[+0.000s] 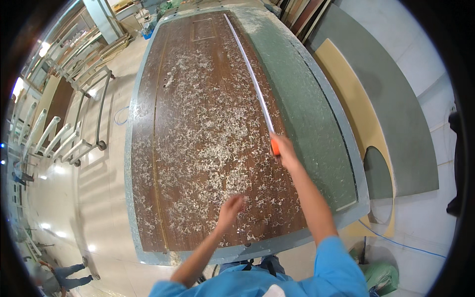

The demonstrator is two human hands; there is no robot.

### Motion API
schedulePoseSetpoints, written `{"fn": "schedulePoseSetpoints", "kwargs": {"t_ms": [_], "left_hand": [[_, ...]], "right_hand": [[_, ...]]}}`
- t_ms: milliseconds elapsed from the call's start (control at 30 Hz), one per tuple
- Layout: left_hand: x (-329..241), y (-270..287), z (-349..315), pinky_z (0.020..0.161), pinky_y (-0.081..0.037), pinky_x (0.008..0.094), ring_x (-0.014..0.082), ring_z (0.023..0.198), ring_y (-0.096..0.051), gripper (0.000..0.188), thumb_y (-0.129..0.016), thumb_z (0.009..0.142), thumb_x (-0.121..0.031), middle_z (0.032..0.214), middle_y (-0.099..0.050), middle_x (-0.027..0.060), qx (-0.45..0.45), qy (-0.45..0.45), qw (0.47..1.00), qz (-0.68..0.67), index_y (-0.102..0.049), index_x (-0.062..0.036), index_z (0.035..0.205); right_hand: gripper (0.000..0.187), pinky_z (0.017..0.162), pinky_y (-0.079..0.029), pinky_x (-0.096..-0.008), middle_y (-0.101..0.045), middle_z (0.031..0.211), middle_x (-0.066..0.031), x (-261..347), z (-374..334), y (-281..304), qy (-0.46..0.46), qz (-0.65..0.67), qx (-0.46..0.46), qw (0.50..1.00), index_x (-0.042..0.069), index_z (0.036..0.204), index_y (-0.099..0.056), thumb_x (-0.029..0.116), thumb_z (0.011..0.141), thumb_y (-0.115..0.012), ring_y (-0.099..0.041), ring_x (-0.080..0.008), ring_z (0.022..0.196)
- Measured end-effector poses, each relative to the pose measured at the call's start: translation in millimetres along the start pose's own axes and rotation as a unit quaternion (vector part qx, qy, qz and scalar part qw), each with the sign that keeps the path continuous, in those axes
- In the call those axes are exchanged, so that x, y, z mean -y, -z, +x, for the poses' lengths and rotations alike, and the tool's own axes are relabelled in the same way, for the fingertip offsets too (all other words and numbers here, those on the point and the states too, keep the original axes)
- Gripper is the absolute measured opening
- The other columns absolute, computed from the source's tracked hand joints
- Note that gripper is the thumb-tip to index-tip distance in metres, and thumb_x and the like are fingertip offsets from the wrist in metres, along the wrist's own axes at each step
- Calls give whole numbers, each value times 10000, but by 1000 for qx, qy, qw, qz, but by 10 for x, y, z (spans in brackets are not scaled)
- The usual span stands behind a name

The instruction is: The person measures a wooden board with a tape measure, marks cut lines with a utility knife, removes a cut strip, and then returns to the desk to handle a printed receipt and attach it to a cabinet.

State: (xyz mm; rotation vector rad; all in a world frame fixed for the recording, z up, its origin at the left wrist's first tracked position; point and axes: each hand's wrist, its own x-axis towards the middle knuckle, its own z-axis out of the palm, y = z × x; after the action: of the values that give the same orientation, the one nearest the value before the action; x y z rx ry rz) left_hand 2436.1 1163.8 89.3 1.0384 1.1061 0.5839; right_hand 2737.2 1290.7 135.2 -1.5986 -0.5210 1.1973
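My right hand is closed around an orange tape measure near the right edge of a large brown wood-grain panel. From it a pale tape blade runs almost straight along that edge to the panel's far end. My left hand hovers over the near part of the panel, its fingers curled together and slightly blurred. What the left fingers hold, if anything, is hidden. Curly pale shavings cover much of the panel, thickest in the middle. A small rectangular outline shows at the far end.
The panel lies on a blue-grey work table with a green surface to its right. Tan and grey sheets lean along the right side. At left stand wheeled racks; another person is at lower left. A blue hose trails at right.
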Motion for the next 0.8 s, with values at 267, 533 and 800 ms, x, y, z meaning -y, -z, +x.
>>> {"fn": "schedulePoseSetpoints", "kwargs": {"t_ms": [267,533,800], "left_hand": [[723,465,-2146,857,-539,311,163,953,-681,345,-562,1066,-280,1148,-713,87,-45,253,963,-87,-637,-43,1305],[331,386,-1696,892,-529,322,175,1009,-671,342,-579,1062,-254,1138,-709,94,41,87,995,11,-643,7,1274],[-159,-74,-1167,889,-523,294,137,1003,-659,291,-599,1051,-216,1058,-717,86,172,-27,975,137,-675,5,1225]], "right_hand": [[486,384,-393,-327,-537,640,-29,724,1164,-589,-56,1,-6,998,107,879,-583,547,835,-784,-553,-174,463],[555,501,-457,-376,-631,758,-70,832,1305,-496,-7,-116,-48,992,61,941,-668,580,787,-793,-608,-198,600],[637,616,-526,-367,-713,853,-53,-724,-1062,732,17,-354,-108,929,106,1158,-699,640,812,-723,-677,-187,700]]}}
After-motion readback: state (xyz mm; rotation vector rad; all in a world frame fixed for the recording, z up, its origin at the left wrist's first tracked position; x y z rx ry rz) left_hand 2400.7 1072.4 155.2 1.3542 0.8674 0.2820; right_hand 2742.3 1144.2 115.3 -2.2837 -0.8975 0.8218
